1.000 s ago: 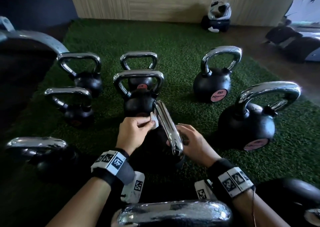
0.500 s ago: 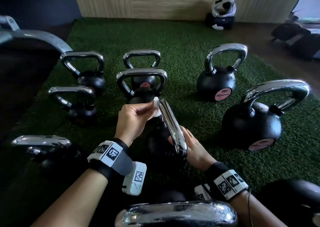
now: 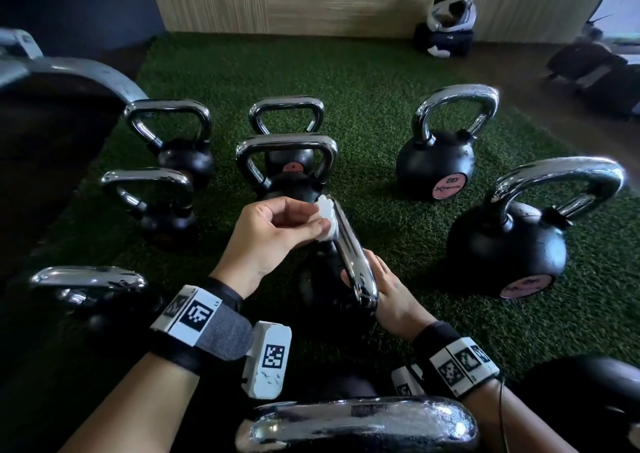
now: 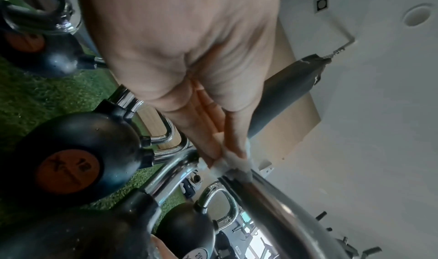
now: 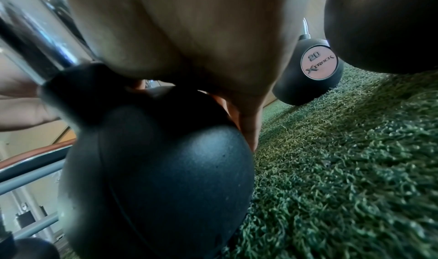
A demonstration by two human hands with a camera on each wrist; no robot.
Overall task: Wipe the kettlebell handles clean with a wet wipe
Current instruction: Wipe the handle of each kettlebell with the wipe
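The left hand [image 3: 273,234] pinches the wet wipe [image 3: 327,218] against the far end of the chrome handle [image 3: 351,255]. The right hand [image 3: 391,296] rests flat, fingers apparently straight, on the black kettlebell body [image 5: 156,169] below that handle, likely steadying it for wiping.

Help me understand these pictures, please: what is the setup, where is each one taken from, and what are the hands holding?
There is no machine here: a person works with two bare hands and wears three cameras. The wide picture comes from a head camera looking down; the other two come from cameras strapped to each wrist, looking along the hand. Black kettlebells with chrome handles stand on green artificial turf. The left hand pinches a white wet wipe against the far end of the nearest kettlebell's handle. The right hand rests against that kettlebell's black body, apparently steadying it, though its fingers are mostly hidden.
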